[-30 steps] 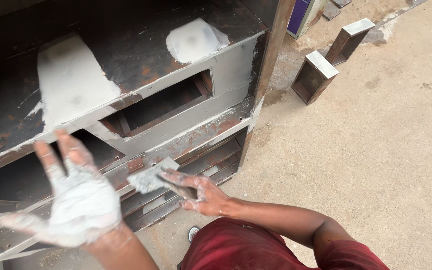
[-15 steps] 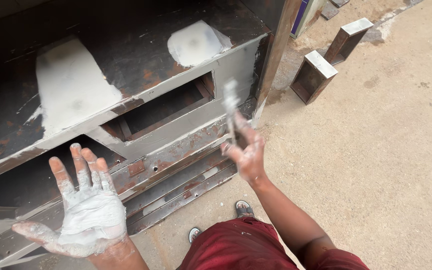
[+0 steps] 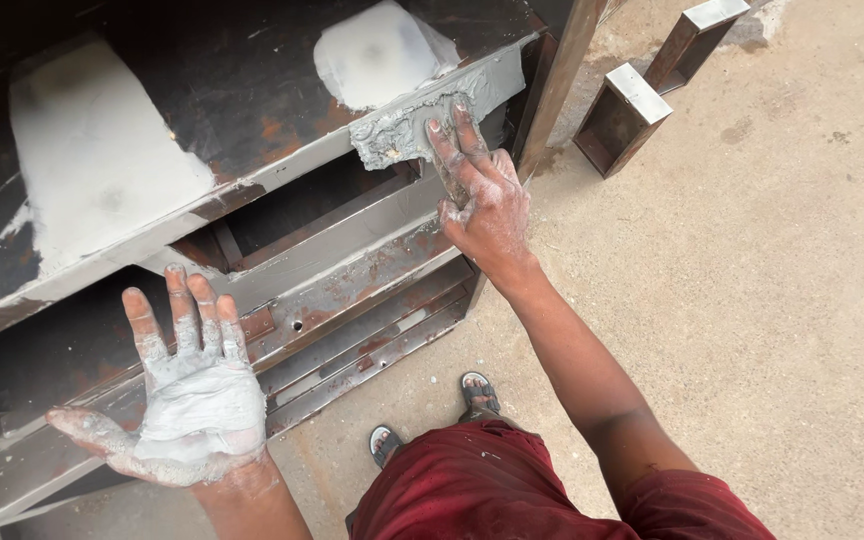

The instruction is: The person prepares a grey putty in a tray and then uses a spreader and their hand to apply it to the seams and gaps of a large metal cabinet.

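my right hand lies flat on the grey edge strip of the rusty steel frame, fingers straight and together, pressing a small scraper blade smeared with wet grey filler against it. i grip nothing in a fist; the blade is pinned under my fingertips, and how much of it my palm covers i cannot tell. the blade lies along the strip, its long axis running up to the right with the strip's slope, the free end pointing left. it sits near the frame's right corner, just below a pale dried patch on the top plate.

my left hand is open wide, palm up, fingers spread, holding a lump of pale filler on the palm, well apart from the strip.

to the right the strip ends at an upright post, close to my fingers. to the left it runs on free towards a larger pale patch. below lies an open slot, then lower rails. the sandy floor is open; two steel box pieces stand beyond the post.
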